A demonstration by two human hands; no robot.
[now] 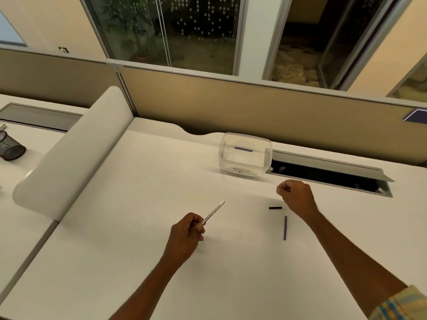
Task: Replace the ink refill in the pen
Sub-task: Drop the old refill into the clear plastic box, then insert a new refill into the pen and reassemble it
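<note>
A: White desk all round, and on it a white pen barrel pinched in the left hand. The fingers are curled shut around its lower end, and the rest sticks up and away to the right, clear of the desk.

B: And the right hand?

A: Closed in a loose fist above the desk, further back and to the right. Whether anything sits inside it, I cannot tell; nothing pokes out.

B: Where is the refill?

A: I see 2 thin dark sticks. 1 refill lies flat on the desk just near the right wrist, pointing roughly toward the person. The other stick is bluish and lies inside a clear tub at the back of the desk. Which is the new 1 and which the old, I cannot say.

B: Anything else by the right hand?

A: A short black cap lies crosswise on the desk, just beside the wrist and just beyond the near refill, not touching it.

B: And the tub?

A: It stands upright, with handwriting on its front wall that is too blurred to read. Right beside it is an open cable slot in the desk. Far left, on the next desk, a black mesh cup lies tilted.
</note>
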